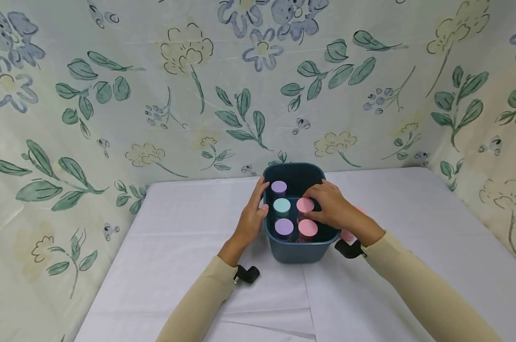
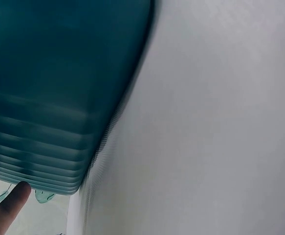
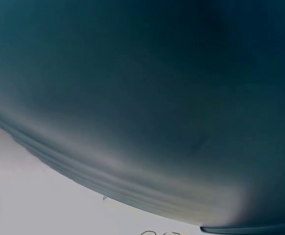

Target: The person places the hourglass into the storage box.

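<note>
A dark blue plastic bin (image 1: 300, 254) stands on the white-covered table with several small lidded jars inside. On its left are a purple-lidded jar (image 1: 278, 187), a teal-lidded jar (image 1: 282, 206) and another purple-lidded jar (image 1: 284, 228). A pink-lidded jar (image 1: 307, 229) sits at the near right. Just behind it, my right hand (image 1: 332, 206) reaches over the right rim and pinches another pink-lidded jar (image 1: 304, 205) between thumb and fingers. My left hand (image 1: 250, 221) rests against the bin's left side, fingers extended. In the left wrist view, its fingers (image 2: 14, 203) touch the ribbed wall.
Pink-lidded objects (image 1: 347, 235) stand right of the bin, partly hidden by my right wrist. A white cloth (image 1: 189, 247) covers the table. Behind it hangs a floral curtain (image 1: 176, 128). The bin's wall (image 3: 132, 98) fills most of the right wrist view.
</note>
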Available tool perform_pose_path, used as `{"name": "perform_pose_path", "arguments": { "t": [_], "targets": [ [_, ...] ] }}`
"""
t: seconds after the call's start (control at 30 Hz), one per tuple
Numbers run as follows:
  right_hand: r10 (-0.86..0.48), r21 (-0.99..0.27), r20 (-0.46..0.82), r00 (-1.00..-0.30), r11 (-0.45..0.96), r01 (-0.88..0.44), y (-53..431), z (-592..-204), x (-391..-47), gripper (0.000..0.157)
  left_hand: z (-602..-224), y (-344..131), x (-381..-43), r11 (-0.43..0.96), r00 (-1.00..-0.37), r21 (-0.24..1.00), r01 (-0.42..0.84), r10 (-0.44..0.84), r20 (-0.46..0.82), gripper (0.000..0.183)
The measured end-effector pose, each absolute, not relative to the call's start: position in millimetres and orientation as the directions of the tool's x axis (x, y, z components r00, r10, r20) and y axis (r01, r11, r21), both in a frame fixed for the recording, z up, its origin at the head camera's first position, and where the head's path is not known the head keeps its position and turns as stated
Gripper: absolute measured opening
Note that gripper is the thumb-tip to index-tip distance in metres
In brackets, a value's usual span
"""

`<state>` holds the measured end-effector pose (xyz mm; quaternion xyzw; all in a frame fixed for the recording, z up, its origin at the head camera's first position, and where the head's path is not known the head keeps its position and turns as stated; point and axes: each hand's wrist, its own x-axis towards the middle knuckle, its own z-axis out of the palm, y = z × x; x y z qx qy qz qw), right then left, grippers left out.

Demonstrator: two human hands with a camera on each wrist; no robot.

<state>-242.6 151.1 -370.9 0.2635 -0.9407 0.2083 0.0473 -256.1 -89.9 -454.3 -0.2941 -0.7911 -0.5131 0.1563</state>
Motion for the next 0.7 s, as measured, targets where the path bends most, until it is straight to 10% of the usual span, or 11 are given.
{"name": "perform_pose_path", "arguments": {
  "t": [0.7],
  "targets": [
    [-0.507,-0.296,0.157,-0.848,0.795,-0.53,152,-370,-243,0.041,-421,-88,-231,0.258,-0.78,0.743,0.618,0.321,0.537,0.056]
  ]
}}
